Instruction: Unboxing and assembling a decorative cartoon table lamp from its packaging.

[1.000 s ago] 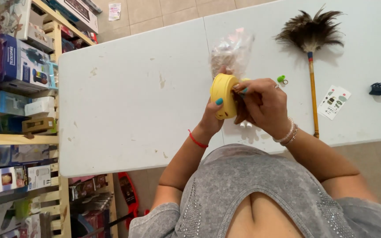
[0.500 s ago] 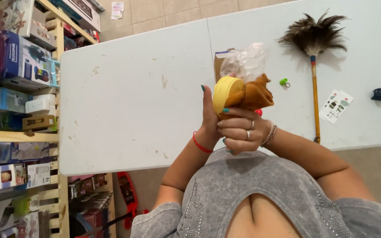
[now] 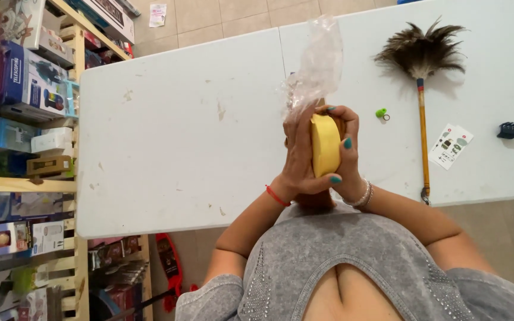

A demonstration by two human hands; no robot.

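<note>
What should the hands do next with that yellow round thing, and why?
Probably pull the clear plastic wrap up and away. The left hand and right hand clasp the yellow round thing from both sides above the white table, and the wrap sticks up loosely above it.

Boxed packages (image 3: 28, 89), mostly blue and white, fill the wooden shelves (image 3: 22, 184) beyond the bench's left edge. A white printed card (image 3: 451, 145) lies near the bench's (image 3: 168, 137) right front edge, and clear plastic wrapping (image 3: 316, 65) rises above the hands (image 3: 319, 154).

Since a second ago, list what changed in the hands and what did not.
Both hands, left hand and right hand, turned the yellow disc edge-on; the clear plastic wrap now stands up above it. Both still grip it. The feather duster and white table are unchanged.
</note>
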